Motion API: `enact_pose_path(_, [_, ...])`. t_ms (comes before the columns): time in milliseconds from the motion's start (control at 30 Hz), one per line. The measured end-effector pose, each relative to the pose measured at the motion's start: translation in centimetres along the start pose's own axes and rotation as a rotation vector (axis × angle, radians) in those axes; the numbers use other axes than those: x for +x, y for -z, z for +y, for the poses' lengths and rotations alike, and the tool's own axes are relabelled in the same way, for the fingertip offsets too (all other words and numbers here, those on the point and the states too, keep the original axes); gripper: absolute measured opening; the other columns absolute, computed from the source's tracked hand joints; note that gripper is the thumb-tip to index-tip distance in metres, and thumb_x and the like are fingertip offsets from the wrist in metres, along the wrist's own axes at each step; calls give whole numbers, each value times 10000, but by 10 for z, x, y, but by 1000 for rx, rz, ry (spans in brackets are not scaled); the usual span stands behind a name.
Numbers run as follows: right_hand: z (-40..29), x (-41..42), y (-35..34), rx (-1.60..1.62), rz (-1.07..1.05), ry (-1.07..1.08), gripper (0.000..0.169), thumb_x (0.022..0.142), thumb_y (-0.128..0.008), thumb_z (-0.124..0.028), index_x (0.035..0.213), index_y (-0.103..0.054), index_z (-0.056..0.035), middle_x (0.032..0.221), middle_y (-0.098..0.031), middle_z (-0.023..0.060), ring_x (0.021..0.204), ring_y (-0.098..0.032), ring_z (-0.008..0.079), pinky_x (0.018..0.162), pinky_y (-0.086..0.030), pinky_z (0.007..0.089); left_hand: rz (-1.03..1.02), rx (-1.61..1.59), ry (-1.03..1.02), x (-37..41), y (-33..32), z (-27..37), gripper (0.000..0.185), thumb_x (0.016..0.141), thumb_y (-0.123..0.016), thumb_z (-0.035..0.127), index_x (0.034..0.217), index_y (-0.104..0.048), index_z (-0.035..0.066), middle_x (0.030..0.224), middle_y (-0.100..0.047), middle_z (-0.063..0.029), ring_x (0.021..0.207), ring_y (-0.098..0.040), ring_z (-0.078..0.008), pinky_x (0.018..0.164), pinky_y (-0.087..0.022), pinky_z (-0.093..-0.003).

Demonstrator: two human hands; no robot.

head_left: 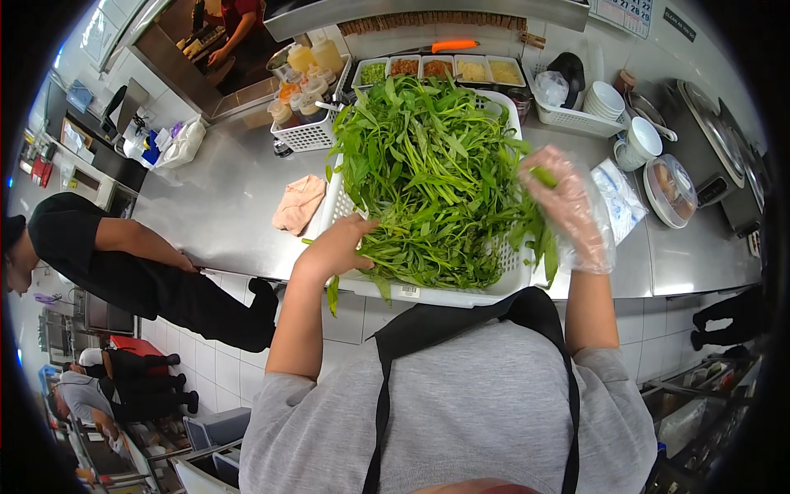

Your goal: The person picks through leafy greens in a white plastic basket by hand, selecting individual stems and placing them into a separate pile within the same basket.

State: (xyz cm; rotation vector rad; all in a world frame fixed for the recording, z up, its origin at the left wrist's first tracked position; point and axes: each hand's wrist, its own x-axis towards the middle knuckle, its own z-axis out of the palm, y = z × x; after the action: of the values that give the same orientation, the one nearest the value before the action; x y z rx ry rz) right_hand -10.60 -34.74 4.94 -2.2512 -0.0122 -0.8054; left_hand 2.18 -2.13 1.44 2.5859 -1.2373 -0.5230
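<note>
A heap of long-stemmed leafy greens [426, 167] fills a white perforated plastic basket [515, 123] right in front of me. My left hand [338, 244], bare, is at the basket's near left side with fingers spread against the edge of the heap. On the right side, my right hand [558, 191] wears a loose clear plastic glove. It is closed around some stems of the greens, whose leaves [543, 241] hang below it over the basket's right rim.
A folded pink cloth [299, 204] lies left of the basket on the steel counter [216, 191]. Behind stand sauce bottles [302, 86], several topping containers [438, 66] and an orange-handled knife [455, 46]. Bowls [603, 100] and a plastic packet [617, 197] sit right. A person in black [142, 259] stands left.
</note>
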Motion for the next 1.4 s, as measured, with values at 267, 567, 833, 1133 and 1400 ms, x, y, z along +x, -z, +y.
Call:
enact_pose_path(267, [-32, -10, -45, -280, -468, 251, 228, 673, -689, -91, 895, -638, -103, 886, -626, 84, 858, -590, 292, 749, -457, 419, 220, -455, -306, 27, 15, 70, 447, 803, -696, 179, 1200, -550, 32, 1002, -587, -118, 894, -585, -194, 750, -467, -301])
enact_pose_path(567, [-47, -4, -35, -236, -293, 331, 292, 633, -723, -148, 901, -619, -93, 841, -618, 93, 826, -597, 291, 736, -476, 418, 194, -1109, -230, 23, -1, 69, 215, 909, -563, 98, 1100, -525, 5, 855, -579, -31, 728, -550, -93, 646, -455, -222])
enact_pose_path(833, [-61, 6, -47, -103, -242, 437, 264, 627, -703, -115, 876, -619, -95, 749, -564, 98, 727, -562, 329, 646, -431, 441, 341, -968, -205, 18, 8, 79, 145, 907, -577, 66, 1026, -545, -11, 863, -586, -26, 737, -546, -65, 649, -457, -205])
enact_pose_path(1133, [-62, 15, -25, 408, 95, 9, 61, 824, -650, -79, 866, -606, -79, 902, -648, 32, 869, -603, 156, 783, -466, 286, 160, -896, -265, 4, 6, 49, 149, 892, -610, 128, 995, -618, 21, 903, -612, -26, 797, -562, -93, 683, -464, -239])
enact_pose_path(1400, [-33, 13, 5, 661, 123, -180, 54, 916, -552, -98, 929, -557, -45, 733, -558, -4, 688, -524, 88, 681, -421, 223, 502, 32, -218, 67, -2, 22, 217, 790, -613, 66, 1005, -643, 83, 930, -557, -86, 939, -542, -284, 785, -438, -383])
